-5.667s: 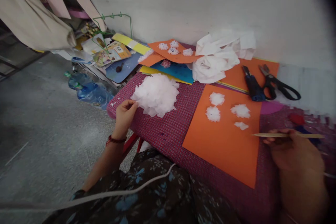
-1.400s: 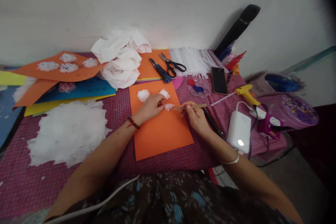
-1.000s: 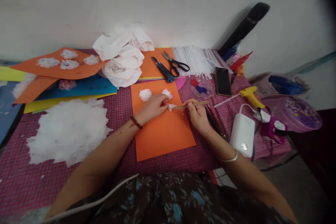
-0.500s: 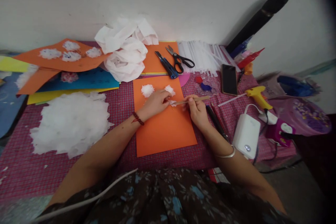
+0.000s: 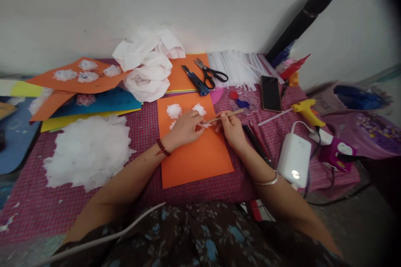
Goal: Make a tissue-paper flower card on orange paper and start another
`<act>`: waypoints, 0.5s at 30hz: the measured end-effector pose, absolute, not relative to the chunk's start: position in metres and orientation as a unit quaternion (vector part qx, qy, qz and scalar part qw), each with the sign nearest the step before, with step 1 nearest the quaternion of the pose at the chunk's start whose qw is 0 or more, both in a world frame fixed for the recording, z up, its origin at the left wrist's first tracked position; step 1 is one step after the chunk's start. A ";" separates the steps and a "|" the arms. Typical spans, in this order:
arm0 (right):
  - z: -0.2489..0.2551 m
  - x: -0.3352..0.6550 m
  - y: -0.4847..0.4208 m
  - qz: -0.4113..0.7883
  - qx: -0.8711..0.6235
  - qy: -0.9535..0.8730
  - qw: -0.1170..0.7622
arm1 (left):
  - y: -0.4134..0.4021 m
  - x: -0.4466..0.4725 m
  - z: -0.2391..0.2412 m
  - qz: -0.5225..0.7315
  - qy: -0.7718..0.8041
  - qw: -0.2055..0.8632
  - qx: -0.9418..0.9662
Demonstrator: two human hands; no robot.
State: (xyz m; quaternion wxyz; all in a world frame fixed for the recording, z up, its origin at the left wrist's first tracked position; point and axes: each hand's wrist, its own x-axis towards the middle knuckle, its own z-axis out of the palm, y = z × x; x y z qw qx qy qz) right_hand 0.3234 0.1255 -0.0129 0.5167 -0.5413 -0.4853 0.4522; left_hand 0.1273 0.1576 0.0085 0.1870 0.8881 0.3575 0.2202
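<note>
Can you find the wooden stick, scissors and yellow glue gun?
Wooden stick [image 5: 235, 112]: head view, on its right part.
Scissors [image 5: 205, 69]: head view, near the pivot.
Yellow glue gun [image 5: 306, 109]: head view, on its body.

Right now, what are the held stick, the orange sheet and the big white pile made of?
Stick: probably wood, dull and plain tan. Orange sheet: likely matte card or paper, flat with crisp edges. White pile: maybe thin tissue paper, matte with ragged edges.

On the pale bag [image 5: 327, 103] at the far right, dark capitals read PACE or PAGE (the third letter is unclear). Any print on the purple box [image 5: 331, 153] is too blurred to read.
</note>
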 end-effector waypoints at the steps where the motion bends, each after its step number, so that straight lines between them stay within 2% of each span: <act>1: -0.013 0.323 0.126 0.459 -0.537 -0.482 0.518 | 0.157 0.129 0.009 0.216 0.360 0.181 0.889; 4: -0.010 0.325 0.125 0.475 -0.529 -0.454 0.537 | 0.158 0.132 0.008 0.205 0.375 0.177 0.887; 10: -0.004 0.336 0.129 0.471 -0.524 -0.309 0.639 | 0.168 0.126 0.008 0.186 0.380 0.172 0.890; 15: -0.004 0.345 0.132 0.512 -0.520 -0.277 0.625 | 0.173 0.088 0.053 0.214 0.398 0.157 0.878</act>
